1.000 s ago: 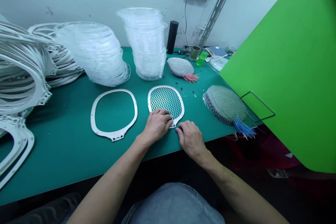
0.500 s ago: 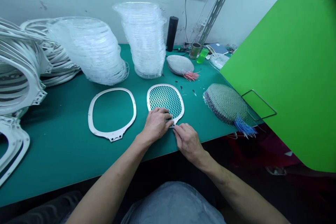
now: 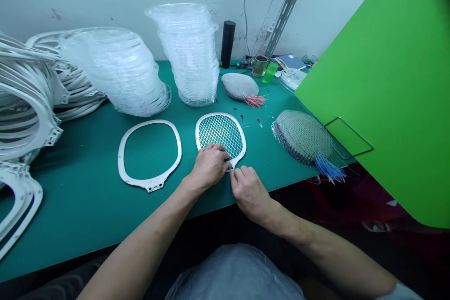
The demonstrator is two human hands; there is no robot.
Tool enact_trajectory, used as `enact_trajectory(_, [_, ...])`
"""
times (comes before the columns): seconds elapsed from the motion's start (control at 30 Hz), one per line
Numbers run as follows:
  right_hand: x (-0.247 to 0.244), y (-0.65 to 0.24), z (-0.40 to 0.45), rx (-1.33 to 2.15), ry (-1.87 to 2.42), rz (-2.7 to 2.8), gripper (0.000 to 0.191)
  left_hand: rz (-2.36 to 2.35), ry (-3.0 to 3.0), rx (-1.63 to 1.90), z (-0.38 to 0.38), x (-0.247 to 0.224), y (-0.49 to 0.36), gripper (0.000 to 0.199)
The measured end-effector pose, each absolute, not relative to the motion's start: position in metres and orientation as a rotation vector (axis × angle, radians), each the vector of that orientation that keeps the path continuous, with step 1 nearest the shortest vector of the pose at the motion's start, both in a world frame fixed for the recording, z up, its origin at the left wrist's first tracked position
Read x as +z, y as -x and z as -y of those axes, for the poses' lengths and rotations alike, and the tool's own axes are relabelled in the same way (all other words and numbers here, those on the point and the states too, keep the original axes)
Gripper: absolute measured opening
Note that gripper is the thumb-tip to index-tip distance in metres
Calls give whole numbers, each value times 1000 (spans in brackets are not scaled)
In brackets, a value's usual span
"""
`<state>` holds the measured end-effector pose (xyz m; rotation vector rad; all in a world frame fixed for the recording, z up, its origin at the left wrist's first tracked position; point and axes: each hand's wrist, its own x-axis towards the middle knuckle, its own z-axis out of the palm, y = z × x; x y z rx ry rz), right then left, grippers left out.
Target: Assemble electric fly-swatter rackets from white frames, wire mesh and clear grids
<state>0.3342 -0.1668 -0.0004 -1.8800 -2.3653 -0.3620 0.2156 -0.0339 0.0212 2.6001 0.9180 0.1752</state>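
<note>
A white frame (image 3: 243, 143) with a metal mesh (image 3: 220, 130) inside it lies on the green table, its narrow tab toward me. My left hand (image 3: 210, 164) rests over the lower part of the mesh and frame, fingers spread. At the tab's right side is my right hand (image 3: 249, 192), its fingers closed in a pinch; whatever is between the fingertips is too small to make out. Left of them lies a second white frame (image 3: 121, 157), with bare tabletop showing through it.
Clear plastic stacks (image 3: 190, 56) stand behind, with white frames (image 3: 26, 103) piled at left. At right are a mesh stack (image 3: 302, 136) with blue wires and a green panel (image 3: 393, 93). A grey stack (image 3: 239, 85) with red wires lies farther back.
My right hand has turned slightly at the tab, its fingers more curled. My left hand stays on the mesh. The view has shifted a little.
</note>
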Motion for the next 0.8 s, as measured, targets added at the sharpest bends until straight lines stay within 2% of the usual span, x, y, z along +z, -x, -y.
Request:
enact_trajectory(0.23, [2,-339,163,-321,1805,2512,29,-898,-2594,208,35,22,-215,22])
enact_trajectory(0.4, [17,-346,165,-191,1784,2611,19,-896,-2572,278,39,21,-209,24])
enact_trajectory(0.47, [21,-357,165,-8,1743,2523,12,-868,-2589,341,40,14,-204,26])
enact_trajectory(0.53, [21,-370,161,115,1725,2321,13,-838,-2622,409,39,3,-201,30])
enact_trajectory(0.63, [14,-379,149,54,1762,2075,17,-810,-2688,476,32,-15,-199,34])
enact_trajectory(0.8, [1,-382,135,-11,1791,2064,22,-729,-2740,565,12,-30,-207,40])
